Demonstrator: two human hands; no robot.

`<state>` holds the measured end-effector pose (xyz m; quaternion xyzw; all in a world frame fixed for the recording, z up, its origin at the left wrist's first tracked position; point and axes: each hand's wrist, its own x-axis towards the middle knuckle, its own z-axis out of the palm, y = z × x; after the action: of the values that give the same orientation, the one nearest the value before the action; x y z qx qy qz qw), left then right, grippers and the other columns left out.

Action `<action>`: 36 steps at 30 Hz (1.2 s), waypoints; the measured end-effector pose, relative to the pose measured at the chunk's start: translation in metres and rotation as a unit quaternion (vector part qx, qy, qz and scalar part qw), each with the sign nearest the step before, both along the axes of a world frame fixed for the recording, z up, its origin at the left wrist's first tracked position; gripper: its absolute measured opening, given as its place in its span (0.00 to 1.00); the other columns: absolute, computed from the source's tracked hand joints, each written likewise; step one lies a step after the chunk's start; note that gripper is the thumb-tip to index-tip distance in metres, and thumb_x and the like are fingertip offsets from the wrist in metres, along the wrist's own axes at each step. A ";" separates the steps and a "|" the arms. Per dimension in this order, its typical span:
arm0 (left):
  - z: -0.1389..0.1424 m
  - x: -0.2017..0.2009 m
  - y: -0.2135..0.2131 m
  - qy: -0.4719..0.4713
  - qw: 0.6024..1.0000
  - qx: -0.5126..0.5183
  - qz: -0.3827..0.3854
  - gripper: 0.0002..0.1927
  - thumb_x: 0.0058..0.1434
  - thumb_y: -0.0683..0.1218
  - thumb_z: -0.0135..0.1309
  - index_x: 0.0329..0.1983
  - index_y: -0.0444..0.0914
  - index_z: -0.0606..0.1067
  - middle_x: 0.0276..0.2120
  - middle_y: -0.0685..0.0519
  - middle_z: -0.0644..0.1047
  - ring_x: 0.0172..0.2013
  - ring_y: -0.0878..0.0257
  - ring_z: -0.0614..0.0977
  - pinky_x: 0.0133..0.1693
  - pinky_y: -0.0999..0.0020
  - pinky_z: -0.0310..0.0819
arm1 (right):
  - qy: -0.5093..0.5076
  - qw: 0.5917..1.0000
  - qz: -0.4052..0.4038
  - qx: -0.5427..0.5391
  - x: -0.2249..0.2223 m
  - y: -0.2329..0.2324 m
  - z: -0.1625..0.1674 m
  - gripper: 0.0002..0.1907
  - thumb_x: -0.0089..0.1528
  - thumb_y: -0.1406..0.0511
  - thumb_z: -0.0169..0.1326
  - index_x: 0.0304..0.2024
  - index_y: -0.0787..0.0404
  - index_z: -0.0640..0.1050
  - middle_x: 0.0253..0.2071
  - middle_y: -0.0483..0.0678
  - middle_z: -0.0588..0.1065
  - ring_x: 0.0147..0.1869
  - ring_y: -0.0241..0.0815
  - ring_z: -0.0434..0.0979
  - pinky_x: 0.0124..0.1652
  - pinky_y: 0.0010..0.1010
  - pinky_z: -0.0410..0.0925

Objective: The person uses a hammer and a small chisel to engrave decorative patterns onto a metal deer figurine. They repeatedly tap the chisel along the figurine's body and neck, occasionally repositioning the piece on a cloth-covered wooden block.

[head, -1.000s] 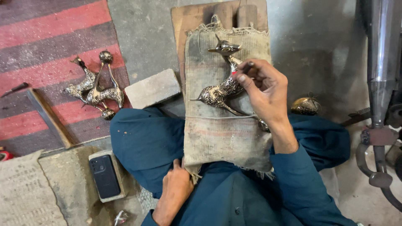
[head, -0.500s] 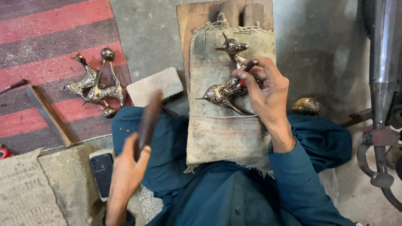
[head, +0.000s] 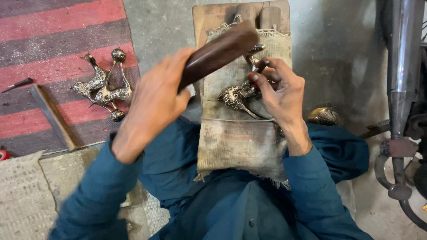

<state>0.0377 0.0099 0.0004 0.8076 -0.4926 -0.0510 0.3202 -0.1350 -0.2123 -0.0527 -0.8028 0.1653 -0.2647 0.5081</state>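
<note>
A small engraved metal bird figure (head: 233, 95) lies on a burlap cloth (head: 240, 142) draped over a wooden board (head: 213, 18) in front of me. My right hand (head: 280, 95) pinches a thin dark tool (head: 260, 69) upright against the bird's back and steadies the figure. My left hand (head: 153, 104) is raised above the cloth, gripping a dark brown wooden mallet (head: 218, 53) whose head hangs over the top of the board.
Several finished metal birds (head: 104, 89) lie on a red and grey striped rug (head: 58, 40) at left, beside a flat metal bar (head: 53, 118). A round brass piece (head: 323, 116) sits right of my wrist. A chrome motorcycle exhaust (head: 402, 66) stands at the right edge.
My left hand has come up from my lap holding the wooden mallet and swung it over the board. My right hand stays on the bird.
</note>
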 end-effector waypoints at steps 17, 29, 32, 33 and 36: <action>0.020 0.015 -0.025 -0.178 0.983 0.006 -0.054 0.38 0.57 0.39 0.58 0.73 0.43 0.64 0.39 0.45 0.74 0.42 0.46 0.78 0.45 0.49 0.68 | -0.002 1.000 -0.020 -0.006 0.002 -0.001 -0.004 0.15 0.67 0.77 0.60 0.56 0.70 0.76 0.42 0.53 0.83 0.46 0.33 0.82 0.45 0.22 0.75; 0.013 0.017 -0.022 -0.148 0.988 0.003 -0.042 0.37 0.58 0.38 0.56 0.72 0.45 0.65 0.39 0.45 0.73 0.44 0.45 0.77 0.48 0.49 0.68 | -0.002 1.000 -0.003 0.002 0.002 0.000 0.000 0.17 0.67 0.79 0.57 0.59 0.71 0.74 0.44 0.54 0.83 0.49 0.36 0.84 0.49 0.23 0.76; 0.011 0.018 -0.022 -0.230 0.973 0.011 -0.032 0.36 0.61 0.37 0.57 0.72 0.48 0.65 0.39 0.47 0.73 0.44 0.47 0.78 0.50 0.48 0.69 | -0.010 1.000 0.003 -0.006 0.002 -0.001 -0.002 0.15 0.68 0.79 0.57 0.58 0.72 0.75 0.44 0.55 0.83 0.50 0.37 0.84 0.49 0.24 0.75; 0.010 0.018 -0.022 -0.314 0.949 0.016 -0.020 0.35 0.63 0.36 0.58 0.72 0.50 0.65 0.39 0.48 0.74 0.45 0.48 0.78 0.52 0.48 0.70 | -0.017 1.000 0.008 -0.012 0.001 -0.001 -0.003 0.15 0.68 0.79 0.57 0.57 0.72 0.76 0.45 0.56 0.82 0.50 0.38 0.84 0.49 0.24 0.75; 0.008 0.019 -0.022 -0.040 0.998 0.002 -0.052 0.36 0.56 0.40 0.57 0.71 0.43 0.66 0.39 0.43 0.73 0.44 0.42 0.76 0.46 0.47 0.67 | 0.004 1.000 -0.002 0.016 0.001 -0.002 -0.005 0.16 0.67 0.78 0.58 0.57 0.72 0.75 0.43 0.54 0.83 0.48 0.35 0.83 0.47 0.22 0.75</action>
<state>0.0570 -0.0121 0.0088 0.7828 -0.5462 -0.0365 0.2959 -0.1342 -0.2146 -0.0575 -0.7954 0.1731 -0.2592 0.5197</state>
